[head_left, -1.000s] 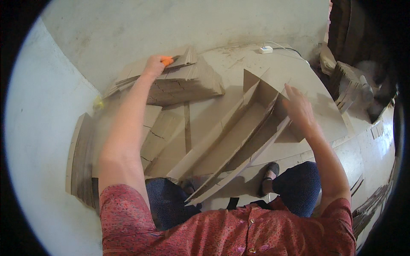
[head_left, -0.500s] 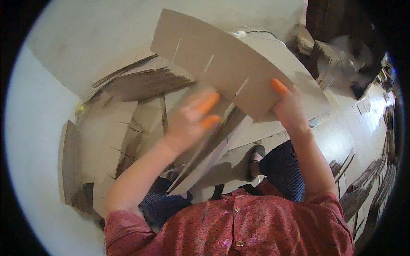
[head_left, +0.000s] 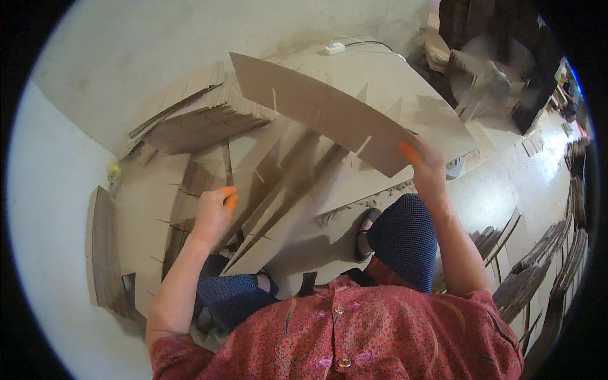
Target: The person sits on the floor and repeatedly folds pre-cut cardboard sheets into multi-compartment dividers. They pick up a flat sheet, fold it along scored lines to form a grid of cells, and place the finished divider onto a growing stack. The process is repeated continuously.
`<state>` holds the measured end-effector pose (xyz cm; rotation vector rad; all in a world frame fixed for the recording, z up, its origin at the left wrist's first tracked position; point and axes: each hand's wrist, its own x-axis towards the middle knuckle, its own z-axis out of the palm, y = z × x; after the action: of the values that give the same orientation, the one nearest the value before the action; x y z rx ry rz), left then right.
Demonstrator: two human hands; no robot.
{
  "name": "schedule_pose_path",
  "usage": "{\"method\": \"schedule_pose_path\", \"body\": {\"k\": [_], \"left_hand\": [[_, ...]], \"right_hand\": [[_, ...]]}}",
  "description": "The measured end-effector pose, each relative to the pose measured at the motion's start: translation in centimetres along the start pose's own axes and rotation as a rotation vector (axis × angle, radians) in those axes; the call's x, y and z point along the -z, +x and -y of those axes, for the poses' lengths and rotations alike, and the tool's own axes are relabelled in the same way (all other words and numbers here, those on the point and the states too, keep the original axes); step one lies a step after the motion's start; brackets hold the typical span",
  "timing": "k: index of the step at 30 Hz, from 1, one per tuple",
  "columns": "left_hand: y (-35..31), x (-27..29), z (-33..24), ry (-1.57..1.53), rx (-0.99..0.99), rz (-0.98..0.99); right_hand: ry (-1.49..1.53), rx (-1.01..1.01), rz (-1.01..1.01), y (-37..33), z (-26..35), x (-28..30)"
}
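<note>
A long slotted cardboard strip (head_left: 304, 101) slants across the upper middle. My right hand (head_left: 430, 174) grips its right end, an orange finger cover on its near face. Below it, several narrower cardboard strips (head_left: 272, 228) stand on edge, running from the long strip toward my lap. My left hand (head_left: 214, 215) is to their left, beside a pile of notched cardboard strips (head_left: 180, 231). Its orange-covered fingertips are curled in; whatever they hold, if anything, is hidden.
A fanned cardboard stack (head_left: 199, 126) lies at the back left, another stack (head_left: 106, 253) by the left wall. A power strip (head_left: 334, 48) sits on the far board, and a fan (head_left: 497, 79) stands at the back right. More cardboard bundles (head_left: 532, 272) are on the right floor.
My left hand has moved down and left, away from the long strip. My right hand has lowered that strip and tipped it, so its face looks narrower. Several upright strips now show below it.
</note>
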<state>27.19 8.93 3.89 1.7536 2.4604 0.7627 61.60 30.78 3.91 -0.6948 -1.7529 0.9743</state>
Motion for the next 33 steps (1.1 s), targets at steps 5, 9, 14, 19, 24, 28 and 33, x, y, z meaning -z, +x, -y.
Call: {"method": "schedule_pose_path", "body": {"k": [5, 9, 14, 19, 24, 28, 33], "left_hand": [[0.3, -0.1, -1.0, -0.015, 0.032, -0.023], [0.3, -0.3, -1.1, 0.027, 0.044, -0.043], [0.3, -0.1, -1.7, -0.023, 0.150, -0.039], [0.3, 0.1, 0.9, -0.051, 0.113, -0.107], [0.4, -0.9, 1.4, 0.149, -0.190, -0.183], [2.7, -0.4, -6.4, 0.040, -0.322, -0.166], [4.7, -4.0, -11.5, -0.103, -0.290, 0.192]], "right_hand": [[-0.006, -0.022, 0.052, 0.5, -1.6, 0.5], [0.074, -0.023, 0.048, 0.7, -1.2, 0.5], [0.018, 0.016, 0.071, 0.1, -2.5, 0.2], [-0.124, -0.015, 0.104, -0.9, -3.0, -0.1], [-0.166, -0.011, 0.093, -2.4, -4.5, -1.3], [-0.194, -0.004, 0.069, -2.5, -4.7, -1.4], [-0.165, 0.034, 0.060, -1.7, -2.9, -2.6]]}}
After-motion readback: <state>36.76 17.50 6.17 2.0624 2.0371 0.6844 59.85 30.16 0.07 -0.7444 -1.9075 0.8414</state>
